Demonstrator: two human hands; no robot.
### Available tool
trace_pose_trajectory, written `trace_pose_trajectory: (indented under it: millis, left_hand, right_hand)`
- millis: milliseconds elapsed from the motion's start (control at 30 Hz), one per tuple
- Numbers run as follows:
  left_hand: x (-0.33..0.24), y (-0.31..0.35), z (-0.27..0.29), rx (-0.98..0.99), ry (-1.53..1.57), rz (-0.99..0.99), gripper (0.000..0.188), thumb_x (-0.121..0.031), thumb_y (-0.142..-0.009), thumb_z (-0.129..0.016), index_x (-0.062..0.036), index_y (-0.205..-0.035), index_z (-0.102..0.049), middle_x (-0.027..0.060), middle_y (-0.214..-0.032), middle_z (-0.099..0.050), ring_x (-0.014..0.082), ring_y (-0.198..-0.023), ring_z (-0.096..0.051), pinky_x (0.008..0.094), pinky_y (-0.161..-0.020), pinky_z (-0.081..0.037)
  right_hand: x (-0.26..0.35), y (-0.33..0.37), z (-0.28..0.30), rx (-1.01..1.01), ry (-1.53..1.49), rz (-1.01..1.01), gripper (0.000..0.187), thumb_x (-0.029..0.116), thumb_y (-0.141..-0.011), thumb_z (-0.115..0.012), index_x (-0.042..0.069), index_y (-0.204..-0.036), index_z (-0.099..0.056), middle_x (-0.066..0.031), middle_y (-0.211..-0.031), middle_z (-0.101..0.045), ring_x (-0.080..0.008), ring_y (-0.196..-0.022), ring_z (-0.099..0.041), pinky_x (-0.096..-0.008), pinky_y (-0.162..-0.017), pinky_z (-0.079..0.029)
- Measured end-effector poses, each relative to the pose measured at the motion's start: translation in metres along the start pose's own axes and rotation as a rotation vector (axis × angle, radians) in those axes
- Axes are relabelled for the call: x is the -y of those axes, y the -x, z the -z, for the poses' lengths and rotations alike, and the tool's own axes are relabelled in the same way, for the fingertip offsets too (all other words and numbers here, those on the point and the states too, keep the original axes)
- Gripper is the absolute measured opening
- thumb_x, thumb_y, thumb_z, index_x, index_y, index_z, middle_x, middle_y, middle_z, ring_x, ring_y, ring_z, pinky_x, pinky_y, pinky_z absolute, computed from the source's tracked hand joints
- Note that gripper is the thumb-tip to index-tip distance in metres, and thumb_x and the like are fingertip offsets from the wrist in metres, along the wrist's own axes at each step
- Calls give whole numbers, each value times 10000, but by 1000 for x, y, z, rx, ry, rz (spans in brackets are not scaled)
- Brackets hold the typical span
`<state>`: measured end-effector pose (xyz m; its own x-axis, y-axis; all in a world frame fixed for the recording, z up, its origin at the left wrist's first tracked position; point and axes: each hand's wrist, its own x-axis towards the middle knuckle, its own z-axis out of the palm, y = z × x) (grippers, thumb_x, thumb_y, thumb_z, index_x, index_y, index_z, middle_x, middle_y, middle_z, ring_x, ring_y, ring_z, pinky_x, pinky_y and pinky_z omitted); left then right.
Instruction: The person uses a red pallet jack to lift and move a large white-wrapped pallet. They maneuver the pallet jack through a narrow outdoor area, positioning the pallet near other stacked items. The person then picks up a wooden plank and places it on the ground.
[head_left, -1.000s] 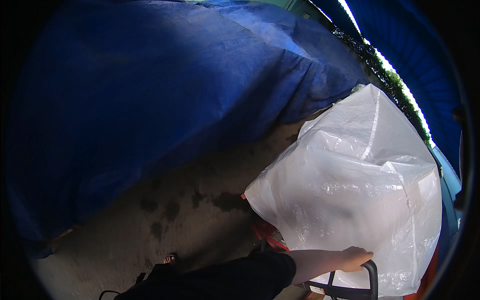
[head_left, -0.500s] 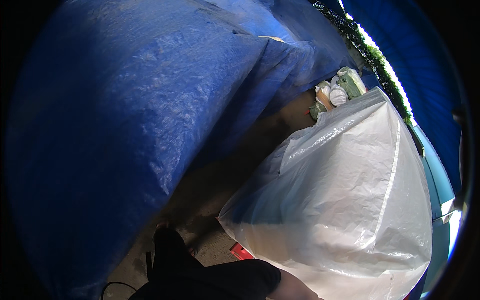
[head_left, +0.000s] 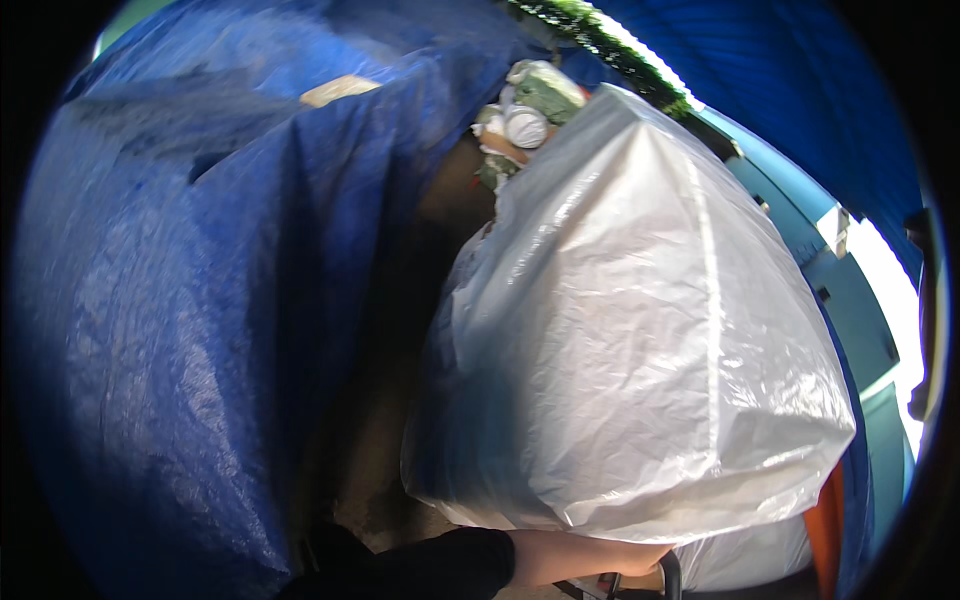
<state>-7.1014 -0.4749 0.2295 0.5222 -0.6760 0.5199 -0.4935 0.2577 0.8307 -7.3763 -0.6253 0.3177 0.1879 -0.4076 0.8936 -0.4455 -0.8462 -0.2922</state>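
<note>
A bare forearm in a black short sleeve runs rightward along the lower edge. At its end my left hand (head_left: 648, 556) is closed on a black bent tube handle (head_left: 671, 574), its fingers partly hidden. Just above the hand, a translucent white plastic sheet (head_left: 630, 350) hangs over a bulky load, its lower edge near my wrist. What lies beneath the sheet cannot be made out. My right hand is not in view.
A large blue tarpaulin (head_left: 160, 350) drapes over a high pile on the left. Between it and the white sheet runs a dark strip of ground (head_left: 385, 480). Wrapped bundles (head_left: 525, 125) lie at its far end. Blue fabric (head_left: 800, 90) hangs overhead at right.
My view has shifted, so the white-covered load and the bundles sit further left. My left forearm has come further into view, with the black handle now showing beside the hand.
</note>
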Motion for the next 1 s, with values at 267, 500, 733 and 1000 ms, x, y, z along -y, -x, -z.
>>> trace_pose_trajectory:
  millis: [267,500,733,1000]
  left_hand:
    - [-70,-29,-8,-1,-443,-380,636,-489,-725,-824,-27,-1128,-653,137,-1147,-627,337,-1105,-592,442,-948,-464]
    - [-156,-74,-135,84,-724,-264,320,-361,-836,-708,-50,-769,-678,91,-697,-631,322,-705,-600,437,-744,-446]
    - [-181,-35,-172,-23,-888,-89,317,-258,-863,-628,-16,-659,-619,160,-655,-587,388,-700,-578,452,-694,-431]
    - [-194,-25,-205,-194,-917,166,467,-372,-906,-519,-5,-627,-597,142,-644,-580,353,-706,-568,445,-856,-425]
  right_hand:
    - [-123,23,79,302,-183,-8,251,263,-916,-708,18,-959,-676,-67,-814,-673,-189,-690,-623,-339,-621,-519]
    - [-172,-80,78,943,-842,263,354,250,-774,-849,-6,-900,-640,-144,-815,-679,-288,-713,-691,-368,-647,-551]
    - [-306,-116,48,968,-954,159,247,210,-893,-750,-4,-980,-664,-109,-851,-690,-233,-812,-692,-337,-738,-552]
    - [-506,-270,-160,845,-828,-796,452,355,-888,-730,-16,-1101,-587,-97,-929,-656,-183,-638,-657,-319,-504,-523]
